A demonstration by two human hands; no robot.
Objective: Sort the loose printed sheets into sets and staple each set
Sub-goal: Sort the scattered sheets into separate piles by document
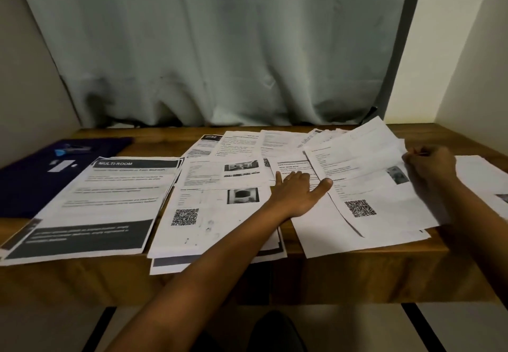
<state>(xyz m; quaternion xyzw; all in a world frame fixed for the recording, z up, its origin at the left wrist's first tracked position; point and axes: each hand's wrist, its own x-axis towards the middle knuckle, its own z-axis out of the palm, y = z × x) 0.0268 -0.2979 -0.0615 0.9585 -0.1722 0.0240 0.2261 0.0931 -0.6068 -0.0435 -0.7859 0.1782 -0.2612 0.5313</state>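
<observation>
Pinning the white printed sheets (209, 222) to the brown wooden bench (357, 277), the left grip (299, 189) lies flat with fingers straight, probably so the pile under it won't slide. Just right of it, the right grip (431, 170) pinches the edge of a lifted white sheet (365, 156), likely to check what's underneath. Far left of both, what looks like a blue-tipped stapler (72, 149) sits on a dark purple mat (27, 184).

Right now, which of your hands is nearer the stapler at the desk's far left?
Left. The left hand lies flat on the sheets in the middle, well right of the stapler; the right hand grips a lifted sheet even farther right.
</observation>
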